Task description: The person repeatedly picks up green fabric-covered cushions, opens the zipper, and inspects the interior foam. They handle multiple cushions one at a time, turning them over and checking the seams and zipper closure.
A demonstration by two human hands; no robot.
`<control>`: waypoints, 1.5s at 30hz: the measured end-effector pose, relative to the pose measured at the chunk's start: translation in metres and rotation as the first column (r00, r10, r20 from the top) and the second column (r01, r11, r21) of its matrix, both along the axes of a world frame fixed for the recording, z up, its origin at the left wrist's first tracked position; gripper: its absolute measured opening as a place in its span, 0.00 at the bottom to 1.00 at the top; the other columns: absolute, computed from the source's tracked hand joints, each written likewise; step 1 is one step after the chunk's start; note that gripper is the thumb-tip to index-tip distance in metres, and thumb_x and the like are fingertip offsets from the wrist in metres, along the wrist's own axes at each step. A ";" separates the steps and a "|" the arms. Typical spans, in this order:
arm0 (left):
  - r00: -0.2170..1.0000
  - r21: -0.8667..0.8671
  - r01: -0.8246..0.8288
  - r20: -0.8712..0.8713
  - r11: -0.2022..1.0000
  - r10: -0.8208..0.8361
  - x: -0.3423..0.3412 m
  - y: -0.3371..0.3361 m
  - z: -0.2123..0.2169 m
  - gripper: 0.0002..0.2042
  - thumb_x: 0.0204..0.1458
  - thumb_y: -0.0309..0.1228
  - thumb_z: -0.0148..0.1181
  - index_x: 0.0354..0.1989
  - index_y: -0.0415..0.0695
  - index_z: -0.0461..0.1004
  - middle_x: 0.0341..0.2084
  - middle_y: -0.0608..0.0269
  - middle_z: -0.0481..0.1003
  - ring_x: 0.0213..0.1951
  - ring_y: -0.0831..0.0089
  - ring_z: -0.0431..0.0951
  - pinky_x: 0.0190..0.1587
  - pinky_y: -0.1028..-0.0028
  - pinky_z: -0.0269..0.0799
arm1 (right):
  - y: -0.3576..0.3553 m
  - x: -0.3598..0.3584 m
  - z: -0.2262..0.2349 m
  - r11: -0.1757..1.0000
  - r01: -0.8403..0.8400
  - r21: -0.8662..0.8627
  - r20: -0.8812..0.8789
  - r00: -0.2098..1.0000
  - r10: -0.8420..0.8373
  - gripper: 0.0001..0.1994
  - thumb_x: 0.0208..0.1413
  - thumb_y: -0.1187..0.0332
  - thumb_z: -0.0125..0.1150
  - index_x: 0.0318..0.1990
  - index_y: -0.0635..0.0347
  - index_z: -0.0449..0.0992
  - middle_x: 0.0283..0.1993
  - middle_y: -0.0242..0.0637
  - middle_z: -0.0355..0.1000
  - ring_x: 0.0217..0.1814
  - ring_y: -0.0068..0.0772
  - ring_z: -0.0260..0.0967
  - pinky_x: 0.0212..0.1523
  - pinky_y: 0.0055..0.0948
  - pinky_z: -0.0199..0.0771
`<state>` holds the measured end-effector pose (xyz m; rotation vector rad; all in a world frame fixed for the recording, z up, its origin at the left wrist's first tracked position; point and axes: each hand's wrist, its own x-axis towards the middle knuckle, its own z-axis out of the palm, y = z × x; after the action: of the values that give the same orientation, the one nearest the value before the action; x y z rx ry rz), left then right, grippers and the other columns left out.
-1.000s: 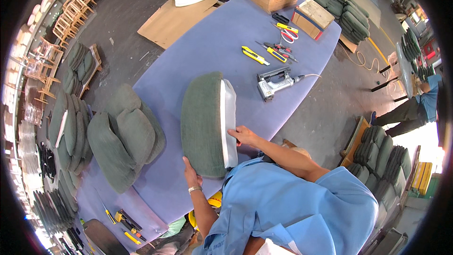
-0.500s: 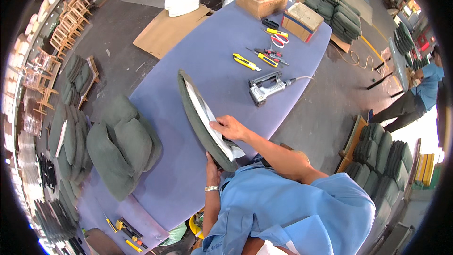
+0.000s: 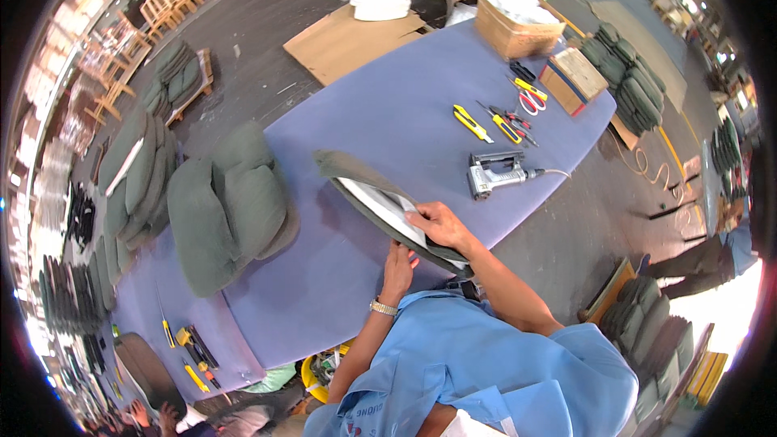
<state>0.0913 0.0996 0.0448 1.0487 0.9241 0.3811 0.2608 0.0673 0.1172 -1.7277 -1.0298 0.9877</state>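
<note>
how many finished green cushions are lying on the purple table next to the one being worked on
3, in a pile left of the seat pad held by both hands: one at the left, one in the middle, one behind them. Another may be hidden underneath. The table holds no others.

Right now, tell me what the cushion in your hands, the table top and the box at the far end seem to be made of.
Cushion: dull green woven-looking fabric, with a white panel, perhaps board or lining, on its underside. Both the left hand and the right hand grip it.
Table top: matte blue-purple covering, likely felt or carpet; no shine.
Box: plain brown cardboard, matte, holding white stuffing-like material.
</note>
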 end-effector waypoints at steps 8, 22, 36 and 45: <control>0.882 0.481 0.437 -0.396 0.760 -0.256 0.023 0.053 0.041 0.28 0.65 0.46 0.53 0.63 0.34 0.66 0.49 0.43 0.79 0.50 0.54 0.82 0.53 0.61 0.76 | -0.034 0.004 0.041 0.998 0.053 0.032 0.582 0.811 -0.062 0.27 0.57 0.59 0.66 0.62 0.55 0.71 0.58 0.47 0.74 0.58 0.55 0.72 0.55 0.47 0.74; 0.973 0.716 -0.078 -0.097 0.694 0.210 0.059 0.222 0.086 0.35 0.68 0.57 0.42 0.61 0.33 0.73 0.54 0.42 0.78 0.59 0.58 0.75 0.65 0.67 0.62 | -0.136 0.011 0.001 0.977 0.059 0.203 0.660 0.730 -0.181 0.35 0.46 0.71 0.75 0.66 0.51 0.73 0.63 0.40 0.75 0.57 0.47 0.74 0.59 0.43 0.72; 0.900 0.507 -0.410 0.092 0.758 0.425 -0.102 0.113 0.057 0.37 0.72 0.52 0.31 0.31 0.33 0.81 0.30 0.52 0.82 0.35 0.67 0.79 0.45 0.67 0.74 | -0.163 0.062 -0.057 0.893 0.365 0.262 0.091 0.912 -0.400 0.20 0.61 0.63 0.65 0.57 0.65 0.79 0.51 0.40 0.79 0.54 0.32 0.73 0.57 0.33 0.72; 0.673 0.266 -0.730 0.125 0.629 0.729 -0.135 0.057 0.036 0.40 0.72 0.55 0.29 0.35 0.30 0.82 0.31 0.53 0.82 0.35 0.67 0.77 0.47 0.69 0.72 | -0.038 0.105 -0.011 0.818 0.474 0.327 0.223 0.802 -0.554 0.25 0.71 0.54 0.56 0.27 0.66 0.65 0.25 0.23 0.56 0.31 0.20 0.48 0.30 0.29 0.51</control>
<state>-0.0435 0.1562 0.0810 0.8877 1.3042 1.2479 0.3656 0.0292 0.1062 -1.8325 -0.7556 0.2212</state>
